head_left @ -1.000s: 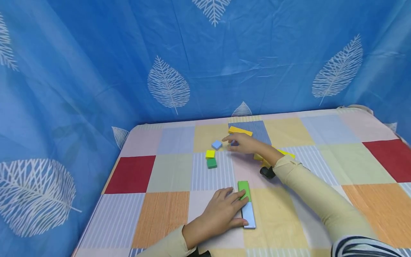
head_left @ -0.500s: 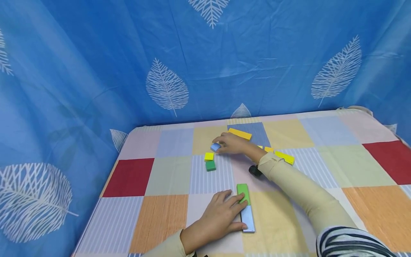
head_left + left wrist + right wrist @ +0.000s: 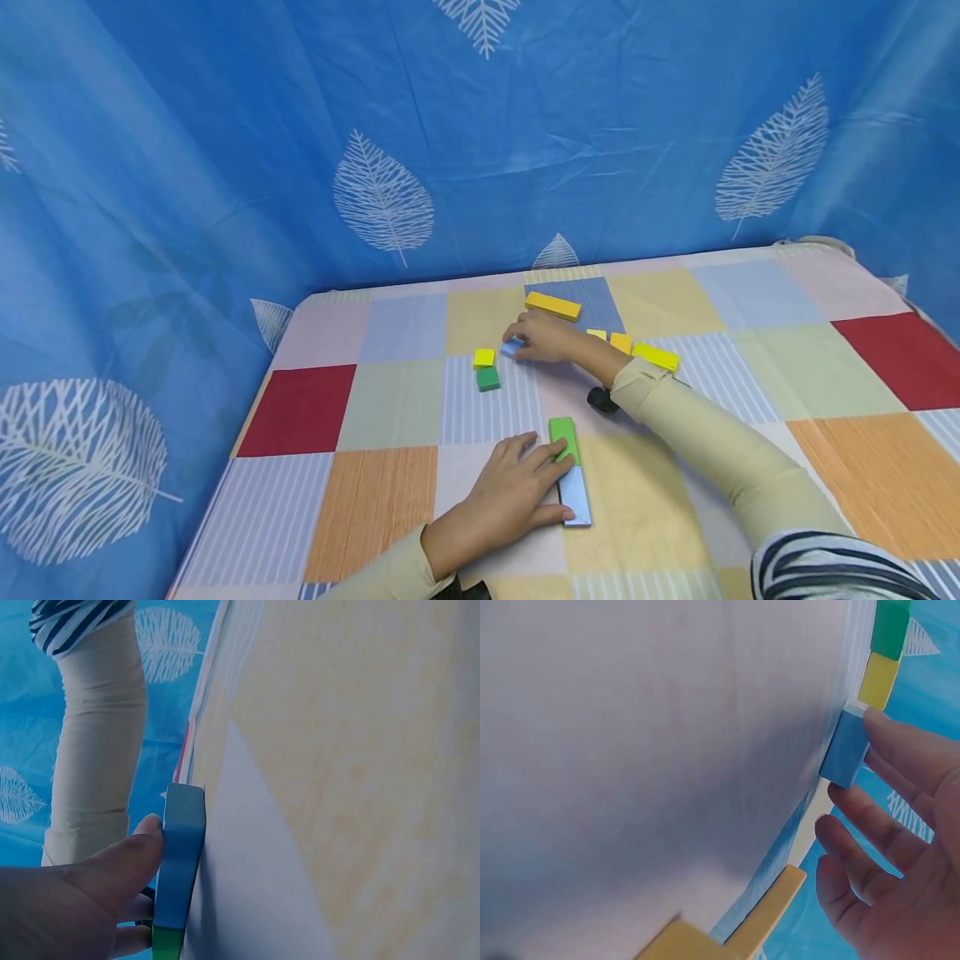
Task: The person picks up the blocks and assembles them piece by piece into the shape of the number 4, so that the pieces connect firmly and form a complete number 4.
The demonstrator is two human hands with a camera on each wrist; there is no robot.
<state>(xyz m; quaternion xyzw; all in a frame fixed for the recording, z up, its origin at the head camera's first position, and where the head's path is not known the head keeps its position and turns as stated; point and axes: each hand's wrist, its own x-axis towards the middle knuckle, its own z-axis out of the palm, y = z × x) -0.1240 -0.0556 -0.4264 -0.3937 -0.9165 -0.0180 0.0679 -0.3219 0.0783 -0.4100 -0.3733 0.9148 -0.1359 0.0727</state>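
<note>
My right hand (image 3: 551, 336) is at the far middle of the table, pinching a small blue block (image 3: 512, 347). In the right wrist view the thumb and a fingertip sit at opposite ends of that blue block (image 3: 845, 748); the other fingers curve beside it, touching nothing. Nearer to me, my left hand (image 3: 510, 492) rests against two oblong blocks lying end to end. Its fingers spread onto the light green block (image 3: 562, 429), while the thumb touches the light blue block (image 3: 576, 498). The left wrist view shows the thumb at the upper edge of the blue block (image 3: 180, 855).
A yellow block (image 3: 483, 358) and a dark green block (image 3: 488, 378) lie left of the right hand. Behind it is a long orange-yellow block (image 3: 553, 306). An orange block (image 3: 621, 343) and a yellow oblong (image 3: 656, 357) lie by the right forearm.
My right hand has reached left to the small blue block, taken hold of it, and shifted it slightly right and nearer. The left hand and its two blocks stay in place.
</note>
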